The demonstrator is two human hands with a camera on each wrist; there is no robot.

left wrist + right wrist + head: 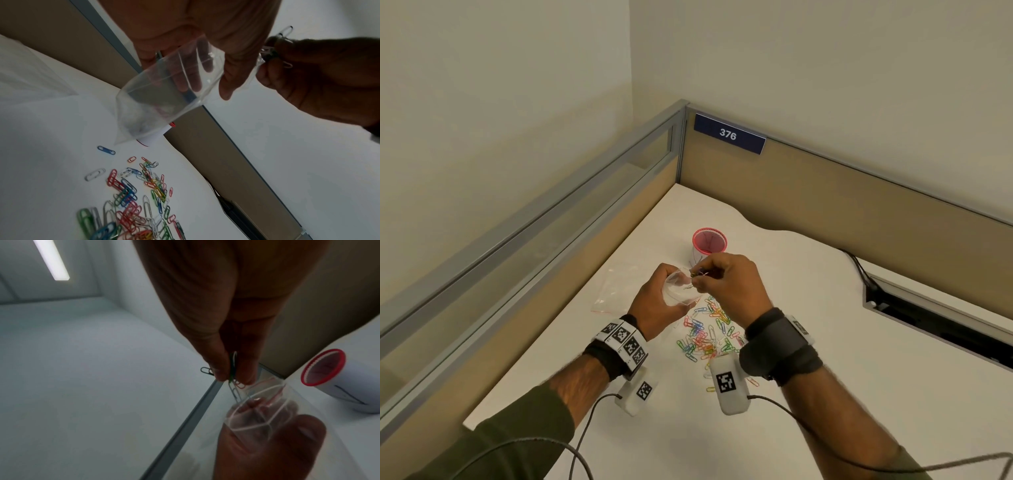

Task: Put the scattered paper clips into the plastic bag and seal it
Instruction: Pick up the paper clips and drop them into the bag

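Observation:
My left hand (659, 303) grips a small clear plastic bag (677, 289) above the desk, its mouth turned toward my right hand. In the left wrist view the bag (156, 97) hangs below the fingers and looks empty. My right hand (726, 281) pinches a bunch of paper clips (233, 378) at the bag's mouth (261, 404). Several coloured paper clips (707, 334) lie scattered on the white desk (825, 359) under both hands; the left wrist view shows the same pile (135, 203).
A white cup with a red rim (709, 241) stands just beyond the hands. A second clear bag with a red strip (616, 287) lies flat to the left. Partition walls (825, 192) close the back and left. A cable slot (935, 318) opens at right.

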